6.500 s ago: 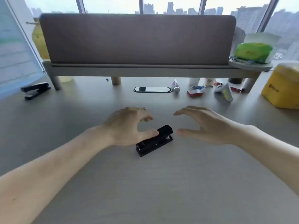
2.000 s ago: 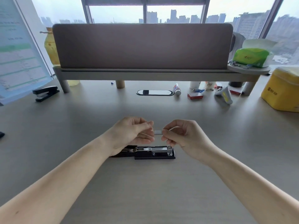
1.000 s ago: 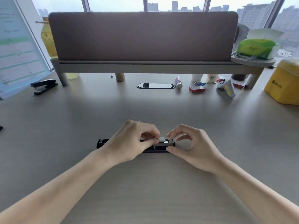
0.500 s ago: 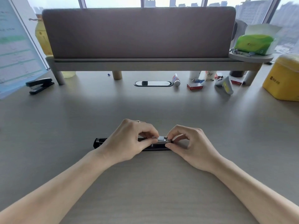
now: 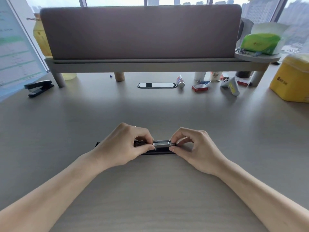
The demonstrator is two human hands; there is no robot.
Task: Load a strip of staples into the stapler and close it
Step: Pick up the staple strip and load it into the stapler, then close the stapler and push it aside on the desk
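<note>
A black stapler [image 5: 160,150] lies opened out flat on the desk, its long axis left to right, with the metal magazine facing up. A silver staple strip [image 5: 161,143] rests along the magazine. My left hand [image 5: 123,144] pinches the strip's left end between thumb and forefinger and covers the left half of the stapler. My right hand [image 5: 194,146] pinches the strip's right end at the stapler's front. Whether the strip sits fully inside the channel is hidden by my fingers.
A second black stapler [image 5: 38,87] sits far left. A small red staple box [image 5: 199,87], a tube [image 5: 180,81] and clutter lie under the raised shelf [image 5: 150,63] at the back. A yellow container [image 5: 292,79] stands at the right.
Since 2 s ago both hands lowered the staple strip from mid-air onto the open stapler. Over the last half second my fingers have spread apart along the strip, baring more of it.
</note>
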